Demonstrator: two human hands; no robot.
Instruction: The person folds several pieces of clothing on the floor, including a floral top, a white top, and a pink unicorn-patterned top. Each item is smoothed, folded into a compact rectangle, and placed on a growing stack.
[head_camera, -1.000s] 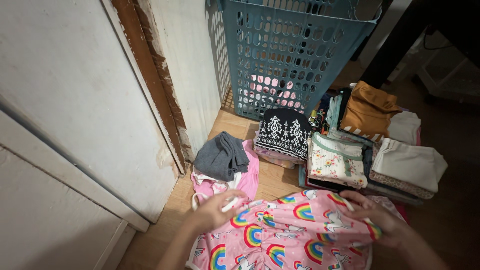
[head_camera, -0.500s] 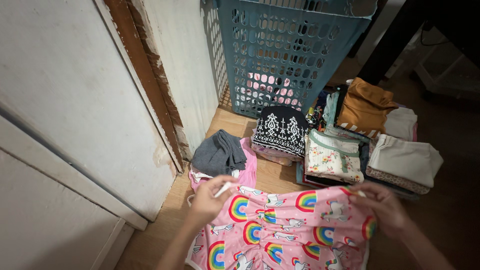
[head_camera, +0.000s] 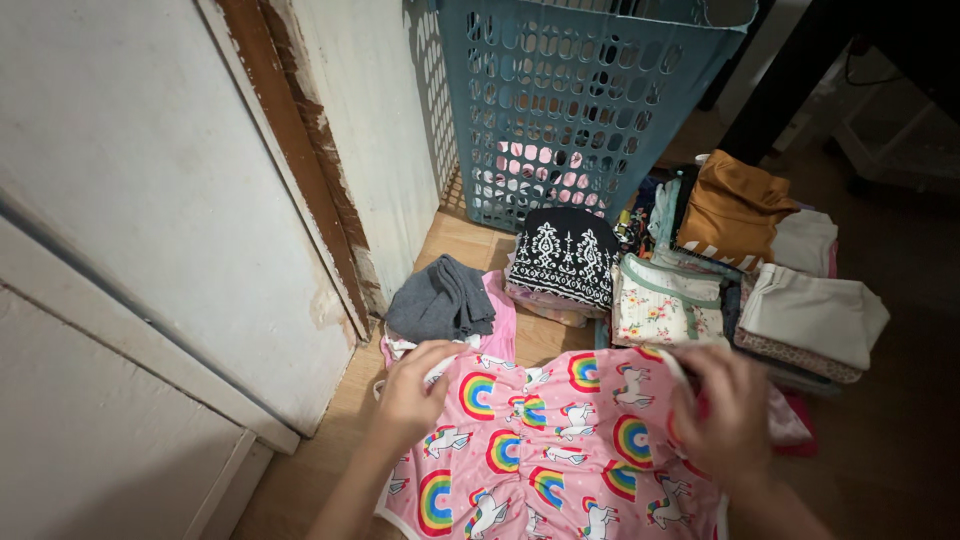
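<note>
Left hand (head_camera: 412, 392) and right hand (head_camera: 722, 410) both reach forward, fingers closed, pinching.

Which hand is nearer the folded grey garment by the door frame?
Left. The left hand grips the pink rainbow garment just below the grey garment. The right hand grips its far edge, well off to the right.

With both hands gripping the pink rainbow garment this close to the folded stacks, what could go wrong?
The right hand works beside the floral folded stack; a sweep might topple it. The pink rainbow garment bunches between the right hand and the left hand, so creases may set. Its edge could drag the grey bundle.
</note>
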